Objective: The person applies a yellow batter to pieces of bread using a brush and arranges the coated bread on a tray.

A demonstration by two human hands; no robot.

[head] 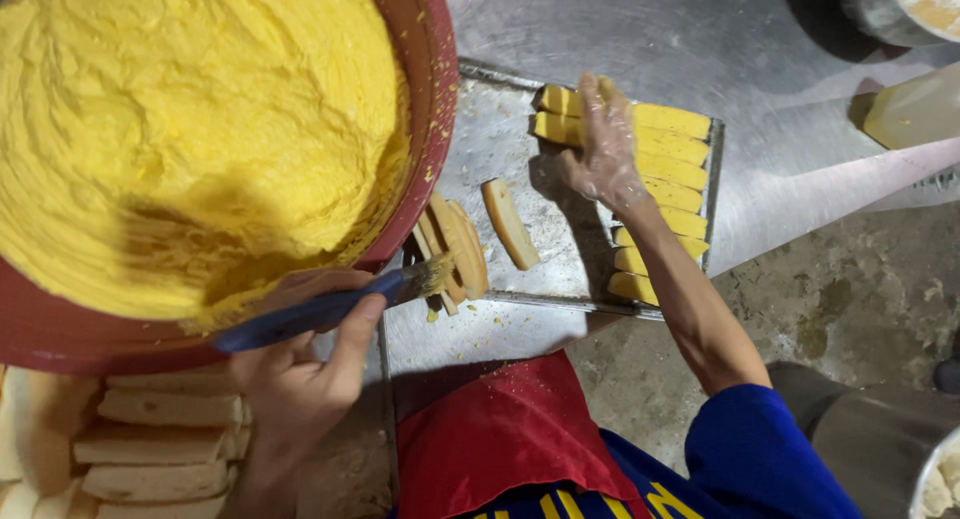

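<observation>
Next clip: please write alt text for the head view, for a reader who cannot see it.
Seen from above, the left hand grips a blue-handled brush beside a large red bowl of yellow batter, while the gloved right hand rests on yellow-coated bread slices lined up on a metal tray. Plain bread slices are stacked at lower left.

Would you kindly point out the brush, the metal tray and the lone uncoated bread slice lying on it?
brush [300, 317], head view, middle of its blue handle.
metal tray [500, 139], head view, bare floor of its left part.
uncoated bread slice [509, 223], head view, centre of its pale face.
</observation>
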